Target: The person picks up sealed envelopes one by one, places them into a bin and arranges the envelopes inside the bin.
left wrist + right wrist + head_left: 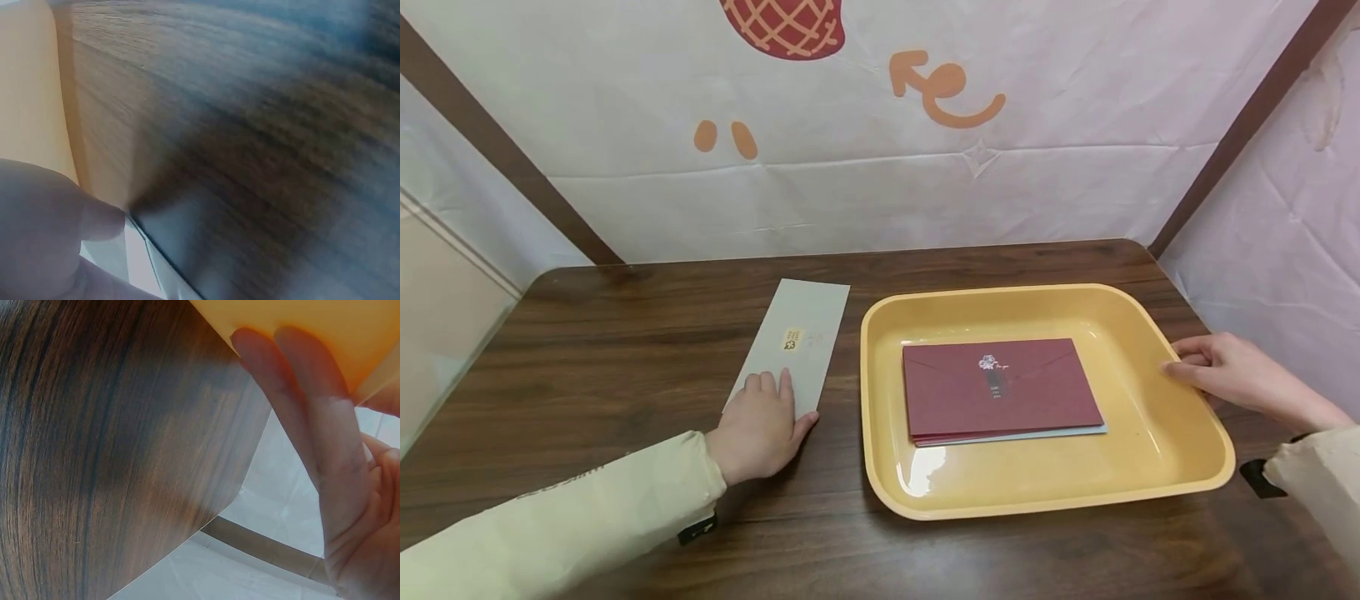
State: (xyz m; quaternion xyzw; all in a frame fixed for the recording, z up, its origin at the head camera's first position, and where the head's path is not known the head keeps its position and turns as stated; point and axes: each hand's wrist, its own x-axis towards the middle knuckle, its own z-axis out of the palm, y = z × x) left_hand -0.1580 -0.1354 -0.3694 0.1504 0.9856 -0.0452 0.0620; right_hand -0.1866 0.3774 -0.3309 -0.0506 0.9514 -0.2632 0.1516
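A long pale grey envelope (800, 317) with a small yellow label lies at a slant on the table, left of a yellow tray (1045, 492). My left hand (758, 429) rests on its near end, fingers lying over the top. The thumb (103, 219) touches the envelope's side edge in the left wrist view. With my right hand (1232, 371) I grip the tray's right rim, thumb on the inside and fingers against the outer wall. Inside the tray sits a stack of dark red envelopes (1000, 387), with a light blue edge showing underneath.
The dark wood table (647, 350) carries everything. Behind it hangs a white printed cloth (880, 208), with brown posts at both sides. The tray's left wall stands a short way from the grey envelope.
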